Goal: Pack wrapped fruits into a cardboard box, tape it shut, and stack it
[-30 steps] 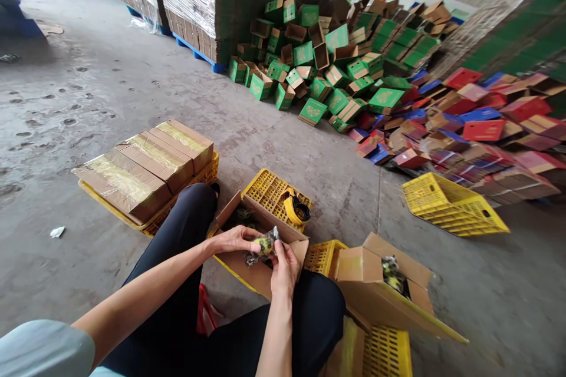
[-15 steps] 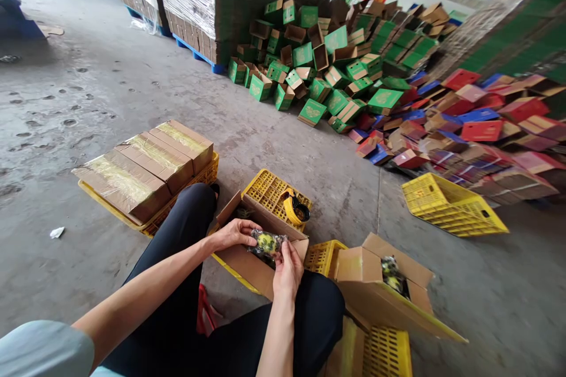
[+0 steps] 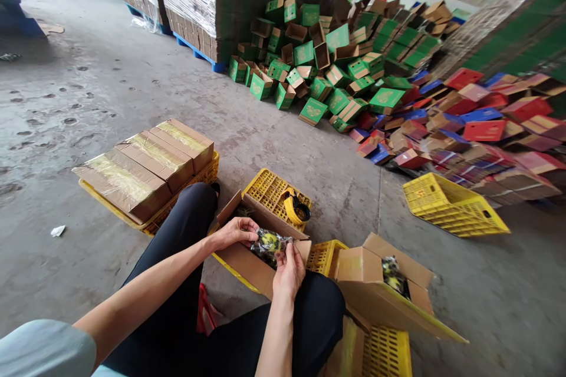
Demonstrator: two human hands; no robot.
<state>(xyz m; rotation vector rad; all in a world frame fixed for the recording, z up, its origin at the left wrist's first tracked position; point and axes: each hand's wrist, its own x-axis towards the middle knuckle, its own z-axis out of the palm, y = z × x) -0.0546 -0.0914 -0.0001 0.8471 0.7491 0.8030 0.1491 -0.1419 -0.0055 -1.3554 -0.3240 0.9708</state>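
Observation:
Above an open cardboard box between my knees, a small clear plastic bag with something yellow-green inside is stretched between both hands. My left hand pinches its left end with thumb and fingers. At the other end, my right hand grips the plastic the same way. The box's contents are mostly hidden beneath the hands and bag. Just beyond the box, a yellow tape dispenser lies on an upturned yellow crate. To the right, another open carton holds similar bagged yellow-green pieces.
Taped cartons sit on a yellow crate at my left. A yellow basket stands on the floor at right. Green boxes and red and blue boxes lie heaped behind, beside wrapped pallet stacks.
My right hand has shifted slightly to the right, and the bag's right end now looks pulled out more between the hands. Its yellow-green contents moved a little rightward.

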